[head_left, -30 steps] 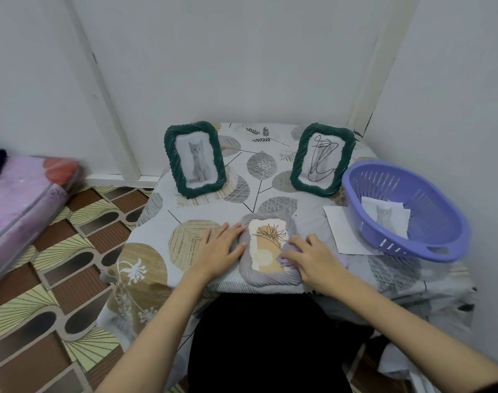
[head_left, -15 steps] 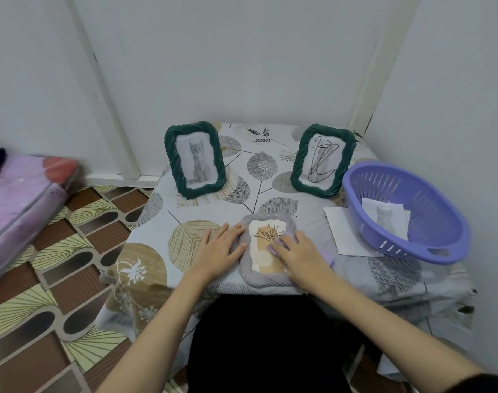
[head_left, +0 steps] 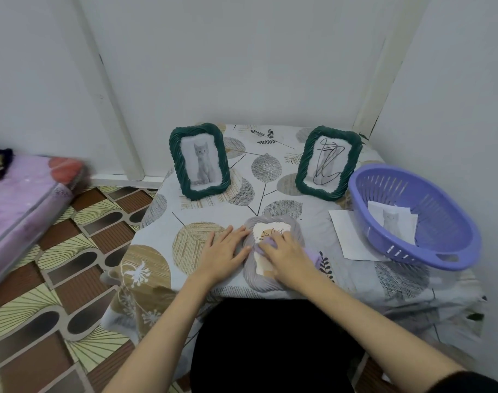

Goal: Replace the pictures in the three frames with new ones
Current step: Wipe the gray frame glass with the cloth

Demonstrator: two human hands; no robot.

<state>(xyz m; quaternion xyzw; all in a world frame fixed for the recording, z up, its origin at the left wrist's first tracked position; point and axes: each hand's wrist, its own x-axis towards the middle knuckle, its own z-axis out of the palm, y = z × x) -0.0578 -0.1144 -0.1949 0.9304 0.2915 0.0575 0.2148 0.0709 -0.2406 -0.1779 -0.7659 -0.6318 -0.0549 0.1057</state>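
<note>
A small worktop (head_left: 202,211) draped in a grey cloth printed with large leaves stood in a corner of pale walls. Near its front edge a grey rope-trimmed picture frame (head_left: 256,279) lay flat, a plant print showing inside. The left hand (head_left: 223,251) rested flat beside it, fingers straight and touching its left rim. The right hand (head_left: 284,255) pressed a lilac cloth (head_left: 310,254) onto the frame's face, fingers curled over it. Behind stood two green frames upright: one with a kitten photo (head_left: 200,163), the other with a line drawing (head_left: 327,163). At right, a purple slotted basket (head_left: 440,251) holding a cat print sat partly on a white sheet (head_left: 344,231). The floor (head_left: 57,268) had brown and yellow patterned covering, and a pink mattress (head_left: 18,205) lay at left.
</note>
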